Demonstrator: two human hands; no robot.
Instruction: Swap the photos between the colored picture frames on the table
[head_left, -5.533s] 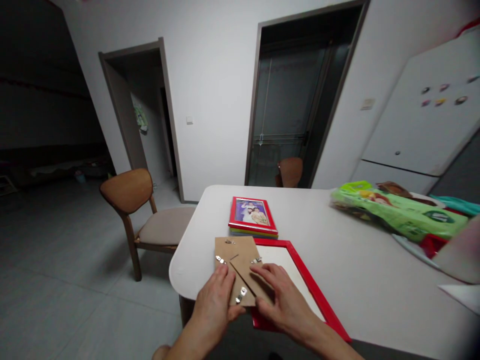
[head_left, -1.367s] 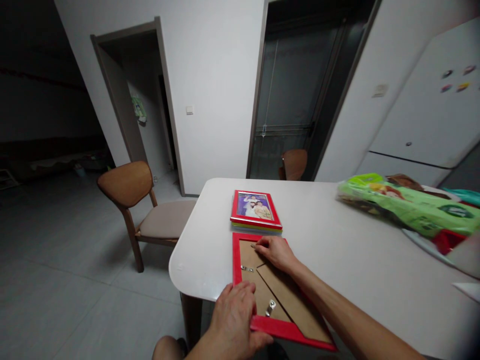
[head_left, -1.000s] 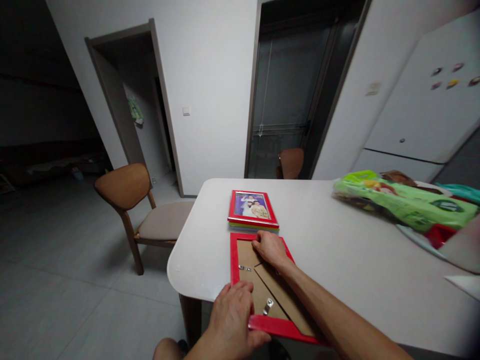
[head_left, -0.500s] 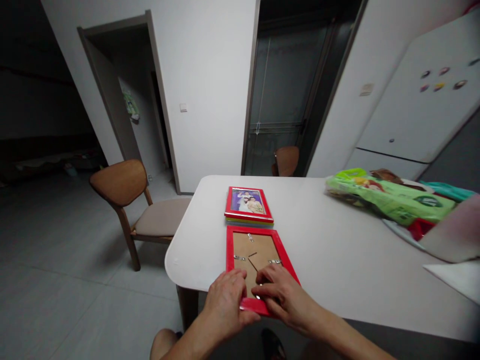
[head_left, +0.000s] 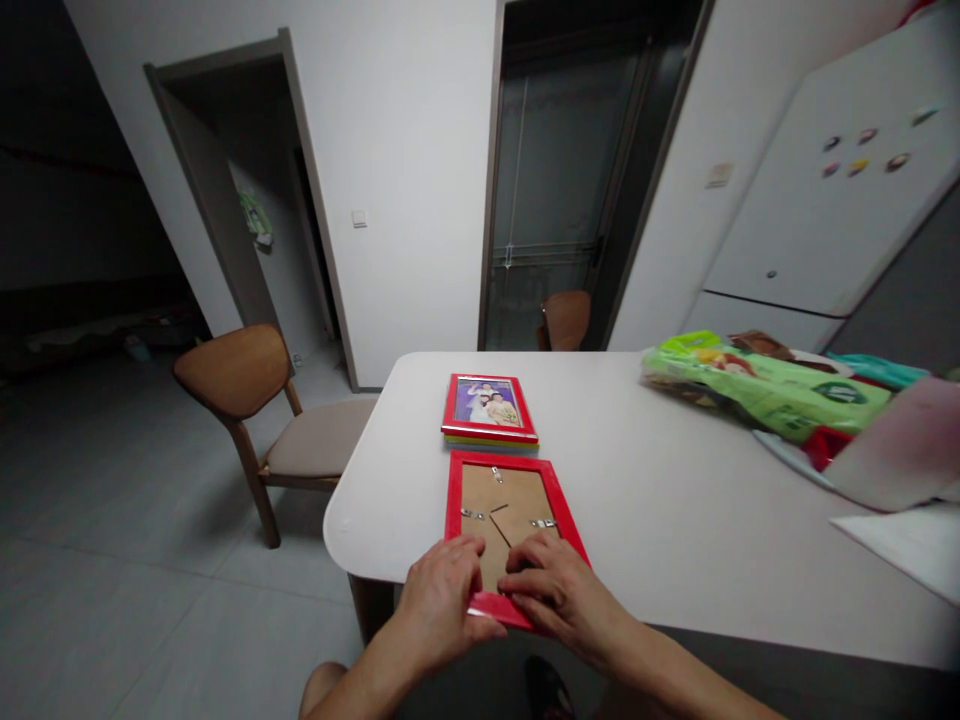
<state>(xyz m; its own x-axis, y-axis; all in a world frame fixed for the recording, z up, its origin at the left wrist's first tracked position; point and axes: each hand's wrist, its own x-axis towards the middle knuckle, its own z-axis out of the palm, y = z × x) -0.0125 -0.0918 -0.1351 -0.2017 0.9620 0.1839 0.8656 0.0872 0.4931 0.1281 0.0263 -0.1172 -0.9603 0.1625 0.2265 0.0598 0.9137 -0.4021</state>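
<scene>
Already the matte tan fibreboard backing (head_left: 519,498) lies within the red rectangular frame (head_left: 565,512) on the smooth white table (head_left: 645,500), shiny metal clips (head_left: 543,523) at nine, twelve and three o'clock, the left hand (head_left: 440,590) clamping the frame's seven-o'clock corner, the right hand (head_left: 566,592) hiding six o'clock, its grip and any remaining fastening unclear.

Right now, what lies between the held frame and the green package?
In the head view, only white tabletop lies between held frame and green package.
</scene>
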